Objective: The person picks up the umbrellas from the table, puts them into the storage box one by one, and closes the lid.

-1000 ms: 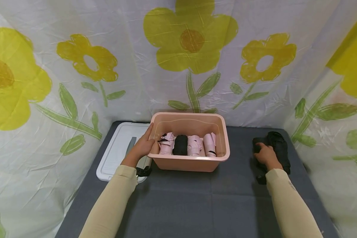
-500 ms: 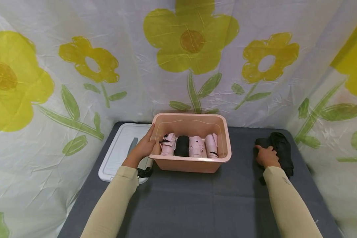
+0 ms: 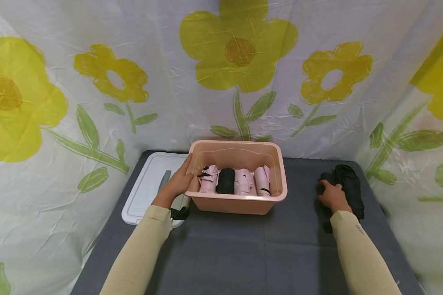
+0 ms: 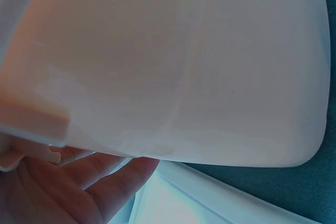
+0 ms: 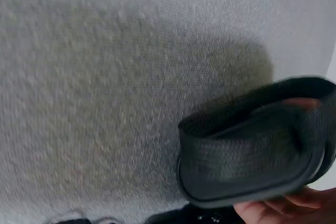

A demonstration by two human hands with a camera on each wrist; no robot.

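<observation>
In the head view my left hand (image 3: 175,182) holds the left end of a pink plastic storage bin (image 3: 232,205), thumb near the rim. The left wrist view shows fingers (image 4: 118,182) stretched under the bin's lip against its outer wall (image 4: 199,77). Inside lie several rolled bundles that look like folded umbrellas: pink ones (image 3: 242,182) and a black one (image 3: 225,181). At the right my right hand (image 3: 332,196) grips a black bundle (image 5: 247,156), resembling a folded umbrella; its band and dark end show in the right wrist view. Most of it is hidden under the hand.
Another black bundle (image 3: 348,186) lies just right of my right hand. A white lid (image 3: 144,188) with a grey handle lies left of the bin, partly under my left arm. The dark grey table (image 3: 236,254) meets a flower-printed curtain (image 3: 162,102) at the back.
My right hand has shifted slightly on the left black bundle and now grips it. The left hand keeps its place on the bin. The view has shifted a little.
</observation>
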